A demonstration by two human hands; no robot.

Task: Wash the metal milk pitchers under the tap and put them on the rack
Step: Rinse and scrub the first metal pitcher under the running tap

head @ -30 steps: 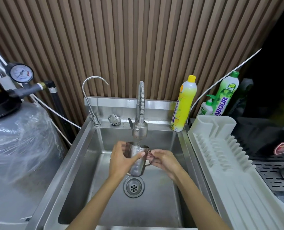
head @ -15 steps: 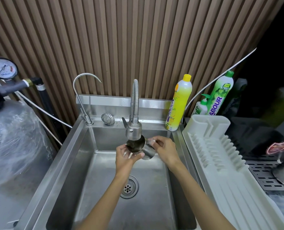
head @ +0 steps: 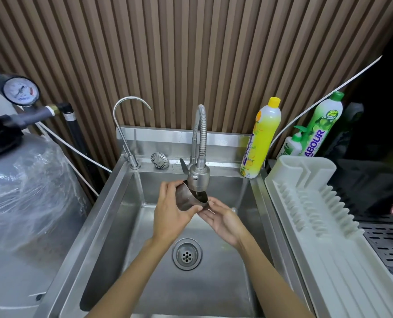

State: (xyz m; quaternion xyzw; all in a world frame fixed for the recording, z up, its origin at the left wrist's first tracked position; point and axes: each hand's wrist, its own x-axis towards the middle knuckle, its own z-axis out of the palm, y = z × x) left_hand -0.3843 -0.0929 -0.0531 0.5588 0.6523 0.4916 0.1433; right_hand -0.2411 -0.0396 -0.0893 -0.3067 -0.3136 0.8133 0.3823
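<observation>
Left hand (head: pixel 171 216) wraps round the tilted milk pitcher (head: pixel 185 199) just under the tap (head: pixel 199 179), over the sink (head: pixel 115 237); right hand (head: pixel 225 222), fingers flat, touches its lower edge.

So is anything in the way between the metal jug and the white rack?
Nothing visible, only the sink rim to lift over. The left hand grips the pitcher under the tap, and the rack sits just beyond that rim.

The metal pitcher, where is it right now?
Head view, middle: the metal pitcher is tilted just under the tap head, over the sink, gripped by the left hand, the right hand touching it.
</observation>
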